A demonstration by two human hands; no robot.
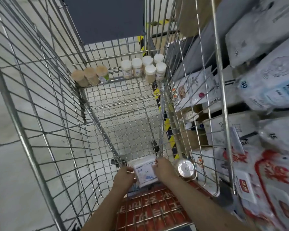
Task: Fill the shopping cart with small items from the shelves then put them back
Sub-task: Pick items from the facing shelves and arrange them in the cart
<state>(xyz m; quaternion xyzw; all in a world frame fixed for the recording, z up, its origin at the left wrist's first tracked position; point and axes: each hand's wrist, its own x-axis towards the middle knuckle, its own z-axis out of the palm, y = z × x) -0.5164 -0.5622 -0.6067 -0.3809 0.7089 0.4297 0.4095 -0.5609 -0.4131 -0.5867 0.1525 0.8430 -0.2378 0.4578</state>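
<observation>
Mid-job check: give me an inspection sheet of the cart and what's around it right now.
Surface: shopping cart, wire floor mostly bare.
Job's things: white packet at near end; six white-capped jars far right corner; three tan jars far left corner.
Clutter: nothing seen.
Hands: left hand and right hand both grip the packet; wristwatch on right wrist.
Cables: nothing seen.
Surroundings: shelves of bagged goods on the right, concrete floor on the left.

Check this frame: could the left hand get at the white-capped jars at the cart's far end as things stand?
Probably not yet. The left hand and right hand both grip the white packet at the near end. The cart floor between looks bare, but the white-capped jars look beyond easy reach.
</observation>
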